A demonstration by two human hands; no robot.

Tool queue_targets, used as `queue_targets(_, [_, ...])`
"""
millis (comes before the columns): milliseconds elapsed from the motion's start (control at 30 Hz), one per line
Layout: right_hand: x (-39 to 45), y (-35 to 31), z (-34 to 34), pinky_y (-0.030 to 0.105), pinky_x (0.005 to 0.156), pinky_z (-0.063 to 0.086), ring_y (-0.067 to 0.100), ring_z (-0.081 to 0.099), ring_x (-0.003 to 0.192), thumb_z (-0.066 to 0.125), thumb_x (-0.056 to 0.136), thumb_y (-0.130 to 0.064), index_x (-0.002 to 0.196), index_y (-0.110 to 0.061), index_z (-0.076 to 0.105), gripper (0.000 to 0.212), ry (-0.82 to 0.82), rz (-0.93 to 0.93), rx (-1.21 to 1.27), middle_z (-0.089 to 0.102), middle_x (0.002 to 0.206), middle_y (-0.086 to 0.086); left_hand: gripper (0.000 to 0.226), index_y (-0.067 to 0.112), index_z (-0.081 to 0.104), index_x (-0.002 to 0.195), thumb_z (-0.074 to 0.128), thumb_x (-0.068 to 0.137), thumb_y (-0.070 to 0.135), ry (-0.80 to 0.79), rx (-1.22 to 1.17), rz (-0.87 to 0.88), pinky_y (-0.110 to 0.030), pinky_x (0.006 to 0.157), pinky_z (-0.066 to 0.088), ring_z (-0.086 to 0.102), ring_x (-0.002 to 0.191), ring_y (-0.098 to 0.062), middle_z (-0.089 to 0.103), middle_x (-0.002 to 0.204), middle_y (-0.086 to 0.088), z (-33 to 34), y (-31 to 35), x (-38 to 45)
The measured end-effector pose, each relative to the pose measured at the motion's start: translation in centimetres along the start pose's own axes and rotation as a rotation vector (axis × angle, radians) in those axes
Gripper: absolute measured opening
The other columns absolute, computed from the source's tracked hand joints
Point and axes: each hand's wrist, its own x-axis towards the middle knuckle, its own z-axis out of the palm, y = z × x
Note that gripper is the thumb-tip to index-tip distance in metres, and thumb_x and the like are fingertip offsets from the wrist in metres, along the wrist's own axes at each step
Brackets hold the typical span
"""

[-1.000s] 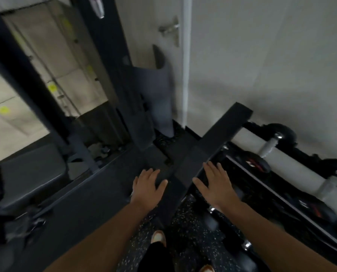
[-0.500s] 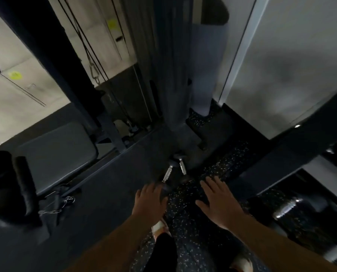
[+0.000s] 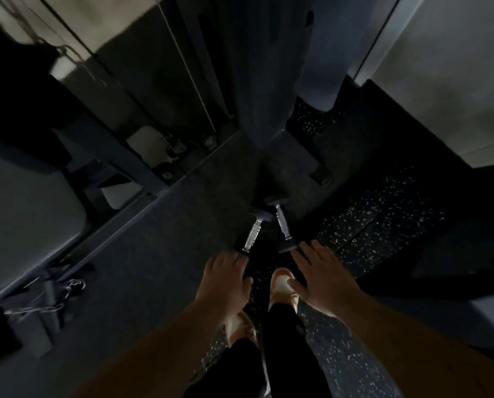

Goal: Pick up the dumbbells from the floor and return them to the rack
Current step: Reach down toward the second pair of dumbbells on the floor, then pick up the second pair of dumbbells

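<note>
A second earlier the rack's dark crossbar and its stored dumbbells had filled the right of the view; now the view had swung down and left to the floor [image 3: 154, 282], and the rack was no longer visible. That put the person at the start of the pick-up, by my reading, with the return trip entirely ahead.

Two dumbbells lay side by side on the floor just ahead of the shoes: the left dumbbell [image 3: 253, 235] and the right dumbbell [image 3: 281, 222], chrome handles nearly parallel, dark heads close together (touching or not, too dim to tell).

The left hand [image 3: 225, 282] and right hand [image 3: 320, 274] had come lower and nearer them, both spread flat, palms down, holding nothing. Each hovered short of its handle.

No container showed; a padded bench [image 3: 24, 219] stood off to the left, with nothing resting on it that I could make out.
</note>
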Motion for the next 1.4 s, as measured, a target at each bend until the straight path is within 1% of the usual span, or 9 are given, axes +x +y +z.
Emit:
queue_targets(333, [17.5, 6.2, 11.6, 0.047, 0.12, 0.007, 0.034, 0.001, 0.15, 0.031, 0.095, -0.061, 0.156, -0.014, 0.009, 0.08, -0.074, -0.03, -0.033, 0.006, 0.165, 0.016, 0.058, 0.021, 0.032, 0.149, 0.039, 0.096, 0.045, -0.064, 0.085, 0.127, -0.048, 0.118, 0.014, 0.015, 0.146, -0.034, 0.027, 0.158, -0.016, 14.3, -4.8, 20.1])
queue_targets(433, [23.3, 7.5, 15.1, 0.046, 0.12, 0.01, 0.035, 0.003, 0.149, 0.034, 0.097, -0.059, 0.156, -0.011, 0.007, 0.081, -0.065, 0.019, -0.016, 0.006, 0.164, 0.017, 0.06, 0.018, 0.03, 0.149, 0.044, 0.096, 0.043, -0.047, -0.066, 0.028, -0.046, 0.116, 0.021, 0.018, 0.145, -0.033, 0.026, 0.157, -0.017, 18.0, -5.4, 25.0])
queue_targets(567, [29.7, 7.8, 18.6, 0.042, 0.119, 0.019, 0.035, 0.015, 0.147, 0.039, 0.099, -0.052, 0.155, -0.006, 0.003, 0.081, -0.007, 0.163, 0.147, 0.012, 0.162, 0.022, 0.064, 0.011, 0.035, 0.146, 0.054, 0.094, 0.042, 0.029, -0.48, -0.235, -0.045, 0.104, 0.039, 0.044, 0.129, -0.037, 0.041, 0.145, -0.021, 21.8, -6.2, 29.8])
queue_targets(733, [33.8, 7.9, 21.6, 0.046, 0.102, 0.042, 0.042, 0.039, 0.134, 0.045, 0.094, -0.056, 0.156, -0.015, -0.001, 0.087, 0.085, 0.387, 0.473, 0.022, 0.154, 0.027, 0.057, 0.013, 0.047, 0.132, 0.043, 0.095, 0.056, -0.118, -0.784, -0.439, -0.036, 0.078, 0.041, 0.058, 0.112, -0.037, 0.06, 0.128, -0.018, 25.3, -7.0, 34.0])
queue_targets(833, [34.2, 8.8, 22.5, 0.043, 0.102, 0.042, 0.038, 0.042, 0.133, 0.052, 0.088, -0.062, 0.155, -0.02, 0.007, 0.091, 0.111, 0.408, 0.643, 0.029, 0.153, 0.023, 0.063, 0.015, 0.055, 0.12, 0.04, 0.09, 0.067, -0.107, -0.877, -0.461, -0.042, 0.083, 0.051, 0.064, 0.098, -0.035, 0.067, 0.111, -0.015, 26.2, -7.2, 34.9])
queue_targets(967, [35.6, 11.0, 21.7, 0.04, 0.078, 0.046, 0.037, 0.059, 0.104, 0.057, 0.088, -0.059, 0.131, -0.01, 0.047, 0.066, -0.012, 0.528, 0.899, 0.059, 0.111, 0.015, 0.064, 0.014, 0.061, 0.105, 0.044, 0.084, 0.073, -0.071, -0.928, -0.449, -0.046, 0.078, 0.055, 0.067, 0.084, -0.032, 0.069, 0.095, -0.012, 26.6, -7.6, 34.9])
queue_targets(1100, [36.4, 10.6, 21.5, 0.038, 0.067, 0.056, 0.02, 0.063, 0.076, 0.053, 0.095, -0.05, 0.127, -0.018, 0.049, 0.045, 0.031, 0.594, 1.18, 0.06, 0.089, 0.001, 0.063, 0.014, 0.063, 0.097, 0.043, 0.084, 0.072, -0.015, -0.917, -0.449, -0.032, 0.064, 0.041, 0.062, 0.074, -0.022, 0.068, 0.091, -0.009, 26.9, -7.9, 34.7])
queue_targets(1233, [36.4, 9.9, 21.9, 0.017, 0.039, 0.045, 0.014, 0.055, 0.059, 0.051, 0.098, -0.043, 0.113, -0.02, 0.052, 0.028, 0.084, 0.591, 1.247, 0.057, 0.077, 0.003, 0.06, 0.012, 0.063, 0.091, 0.044, 0.087, 0.068, 0.083, -0.976, -0.454, -0.032, 0.063, 0.04, 0.064, 0.074, -0.026, 0.068, 0.084, -0.01, 27.0, -8.8, 33.8])
queue_targets(1400, [36.5, 9.5, 22.0, 0.021, 0.041, 0.044, 0.016, 0.051, 0.052, 0.05, 0.099, -0.044, 0.106, -0.018, 0.053, 0.026, 0.013, 0.57, 1.33, 0.056, 0.07, 0.005, 0.051, 0.015, 0.062, 0.1, 0.043, 0.092, 0.062, 0.183, -1.102, -0.565, -0.038, 0.065, 0.046, 0.065, 0.08, -0.031, 0.068, 0.087, -0.011, 27.6, -10.5, 32.2])
